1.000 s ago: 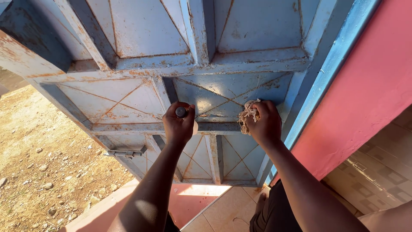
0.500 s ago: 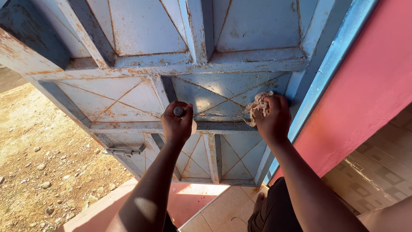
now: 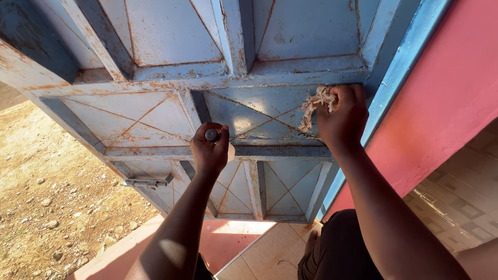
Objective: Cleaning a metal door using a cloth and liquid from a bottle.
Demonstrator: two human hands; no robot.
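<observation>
Rag (image 3: 315,106) was bunched in the right hand (image 3: 343,118), fingers curled tight, pressed on the door (image 3: 155,111) panel near its right frame. Left hand (image 3: 209,150) gripped a small bottle (image 3: 212,136), fingers wrapped closed, at the door's middle rail. Latch (image 3: 147,182) sat lower left on the door.

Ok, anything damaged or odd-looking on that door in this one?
Yes: the blue metal door is worn, with rust streaks along its seams and ledges and patchy, faded paint. The rag in the right hand is frayed and stringy. Nothing looks spilled or askew.

Door rib (image 3: 236,36) btwn open panels
</observation>
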